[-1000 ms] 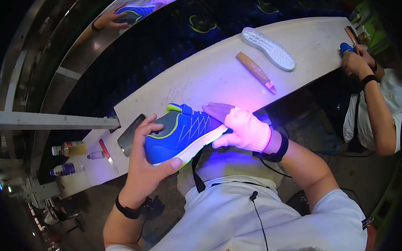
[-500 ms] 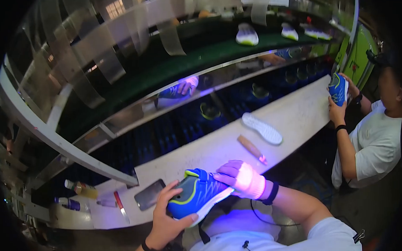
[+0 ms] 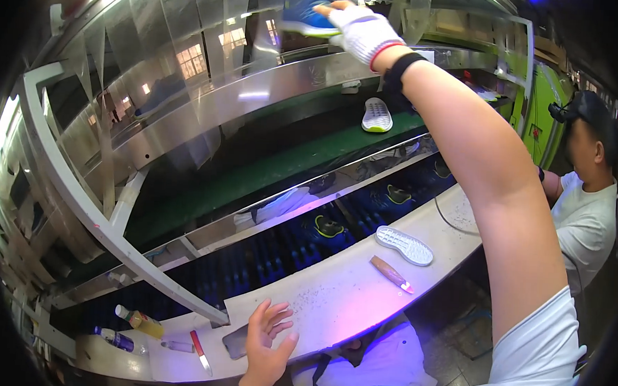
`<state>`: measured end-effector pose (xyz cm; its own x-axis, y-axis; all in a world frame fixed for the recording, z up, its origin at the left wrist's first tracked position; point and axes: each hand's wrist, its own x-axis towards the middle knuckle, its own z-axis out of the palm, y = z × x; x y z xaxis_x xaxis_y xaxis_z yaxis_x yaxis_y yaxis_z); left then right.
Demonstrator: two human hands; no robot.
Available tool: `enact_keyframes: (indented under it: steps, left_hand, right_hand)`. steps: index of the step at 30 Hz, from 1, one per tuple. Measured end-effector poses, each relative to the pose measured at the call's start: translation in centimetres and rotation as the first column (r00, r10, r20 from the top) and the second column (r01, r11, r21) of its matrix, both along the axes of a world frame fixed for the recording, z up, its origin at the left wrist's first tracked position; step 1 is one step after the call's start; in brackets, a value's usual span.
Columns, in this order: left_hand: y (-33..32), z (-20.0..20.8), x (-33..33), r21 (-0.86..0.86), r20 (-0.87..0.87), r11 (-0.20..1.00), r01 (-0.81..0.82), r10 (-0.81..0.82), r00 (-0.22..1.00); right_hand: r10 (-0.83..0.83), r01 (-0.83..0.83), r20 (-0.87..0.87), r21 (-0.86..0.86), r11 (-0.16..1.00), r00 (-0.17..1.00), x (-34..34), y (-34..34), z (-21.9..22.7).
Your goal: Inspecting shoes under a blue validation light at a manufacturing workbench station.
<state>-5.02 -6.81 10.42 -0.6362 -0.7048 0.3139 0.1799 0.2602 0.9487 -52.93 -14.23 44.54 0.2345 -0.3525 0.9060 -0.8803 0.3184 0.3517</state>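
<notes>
My right hand (image 3: 363, 35), in a white knit glove, is raised high at the far side, above the green belt. Its fingers are closed on a blue sports shoe (image 3: 310, 15) with a pale green edge, blurred by motion and partly cut off by the picture's top. My left hand (image 3: 269, 343) is bare and empty, fingers apart, over the near edge of the bench (image 3: 332, 297). Beneath that hand lies a dark phone (image 3: 234, 343), partly hidden. A white shoe sole (image 3: 404, 245) and a brown tapered tool (image 3: 389, 272) rest farther right on the bench.
A red-handled knife (image 3: 201, 352) and bottles, one yellowish (image 3: 145, 324), lie at the bench's left end. Beyond the bench runs a dark roller conveyor (image 3: 251, 263) carrying blue shoes (image 3: 329, 226). A pale sole (image 3: 377, 116) sits on the green belt (image 3: 283, 154). A co-worker (image 3: 588, 205) stands at right.
My right hand has lifted the blue shoe from near my body up to the far top. My left hand has let go of it and opened. The view has tilted upward.
</notes>
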Motion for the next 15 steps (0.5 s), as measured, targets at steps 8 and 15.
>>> enact_keyframes:
  steps: [8, 15]
  left_hand:
    - [-5.2, -7.5, -4.0, 0.009, 0.107, 0.999, -0.045, 0.044, 0.993]
    - [-15.9, -13.6, -19.2, 0.126, 0.217, 0.968, -0.219, 0.189, 0.958]
  right_hand:
    - [-0.209, -0.006, 0.441, 0.438, 0.899, 0.873, -0.7, -1.1, -14.3]
    - [-0.546, 0.140, 0.590, 0.593, 0.793, 0.594, -5.6, -4.1, -21.7]
